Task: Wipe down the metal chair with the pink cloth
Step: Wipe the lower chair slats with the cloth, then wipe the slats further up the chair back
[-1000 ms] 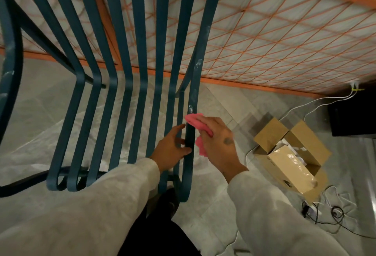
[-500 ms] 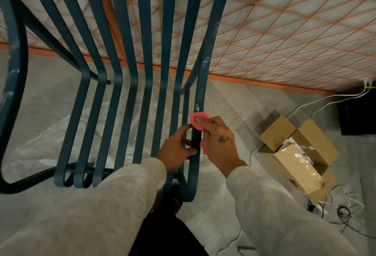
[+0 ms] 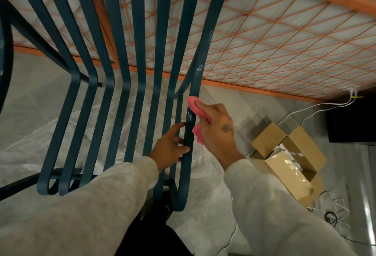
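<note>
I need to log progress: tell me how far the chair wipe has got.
Done: nothing is visibly finished. In hand: the right hand presses the cloth on the rightmost slat, which the left hand grips. Left: pale smudges show higher on that slat; the other slats' state is unclear.

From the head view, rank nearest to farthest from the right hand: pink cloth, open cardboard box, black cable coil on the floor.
1. Pink cloth, gripped in the right hand.
2. Open cardboard box, on the floor to the right.
3. Black cable coil, beyond the box, lower right.
</note>
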`<state>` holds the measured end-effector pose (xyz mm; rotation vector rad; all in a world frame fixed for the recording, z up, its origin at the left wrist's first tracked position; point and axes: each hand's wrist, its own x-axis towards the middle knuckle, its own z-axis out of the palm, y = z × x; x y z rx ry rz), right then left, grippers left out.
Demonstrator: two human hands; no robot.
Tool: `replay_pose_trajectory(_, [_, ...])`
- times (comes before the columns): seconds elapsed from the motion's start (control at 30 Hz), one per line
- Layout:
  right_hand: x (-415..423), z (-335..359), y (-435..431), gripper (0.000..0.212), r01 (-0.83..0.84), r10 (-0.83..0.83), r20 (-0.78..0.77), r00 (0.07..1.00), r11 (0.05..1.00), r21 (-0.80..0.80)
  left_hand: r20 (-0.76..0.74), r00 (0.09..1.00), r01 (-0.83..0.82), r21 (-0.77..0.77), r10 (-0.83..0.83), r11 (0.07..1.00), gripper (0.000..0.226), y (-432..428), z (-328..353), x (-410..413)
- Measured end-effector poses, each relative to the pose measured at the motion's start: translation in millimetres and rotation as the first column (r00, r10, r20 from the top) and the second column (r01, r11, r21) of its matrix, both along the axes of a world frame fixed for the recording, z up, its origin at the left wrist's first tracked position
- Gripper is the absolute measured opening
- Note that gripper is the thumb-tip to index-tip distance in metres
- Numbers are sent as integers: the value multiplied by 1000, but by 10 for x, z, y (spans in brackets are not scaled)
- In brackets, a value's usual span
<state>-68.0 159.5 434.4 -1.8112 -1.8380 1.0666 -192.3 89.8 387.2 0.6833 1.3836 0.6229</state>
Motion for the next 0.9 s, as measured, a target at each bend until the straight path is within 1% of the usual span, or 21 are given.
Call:
replay_pose_trajectory(0.03, [-58,-36,22,38,-99,98,124,987,995,-3,20,1000,2,-14,-2,1000,69,12,1,-10])
replay_pose_trajectory(0.07, [-108,-66,16,44,-204,207,247,947,978,-38,33,999,8,-23,-7,1000,69,10,1,-21])
replay_pose_trajectory(0.1, [-125,-124,-9,48,-280,281,314,907,959,-48,33,999,17,-21,-16,1000,68,9,-11,-30])
replay_pose_trajectory(0.13, [-129,-156,-49,49,-314,310,333,890,948,-43,23,999,29,-15,-28,999,67,11,-12,-36])
replay_pose_trajectory(0.2, [-87,-176,-134,42,-282,288,284,914,957,-64,12,999,41,-18,-41,999,67,20,-17,-36])
replay_pose_trajectory(0.27, [-2,-193,-217,35,-243,256,188,948,966,-92,23,999,32,-37,-31,999,67,17,-41,-36])
replay_pose_trajectory(0.37, [80,-227,-213,36,-185,192,133,972,981,-63,16,999,29,-45,-28,999,70,15,-55,-43])
replay_pose_trajectory(0.47, [39,-264,-81,39,-94,100,116,988,994,-56,21,999,27,-63,-25,998,79,9,-69,-51])
replay_pose_trajectory(0.53, [-2,-227,-39,38,-69,74,98,992,996,-55,8,999,32,-66,-31,997,85,27,-48,-63])
replay_pose_trajectory(0.63, [88,-242,-200,38,-218,224,149,963,974,-56,-3,997,74,-50,-74,996,83,38,-31,-52])
replay_pose_trajectory(0.73, [213,-212,-293,29,-230,245,134,960,966,-118,-4,995,102,-41,-103,994,79,65,-17,-64])
replay_pose_trajectory(0.77, [224,-211,-275,26,-218,232,128,964,969,-117,-3,995,103,-45,-103,994,80,70,-12,-65])
replay_pose_trajectory(0.83, [173,-223,-224,29,-180,192,130,973,979,-100,-5,995,98,-57,-98,994,80,62,0,-59])
replay_pose_trajectory(0.9, [59,-246,-198,31,-114,122,139,983,991,-68,-15,994,106,-53,-107,993,80,61,1,-57])
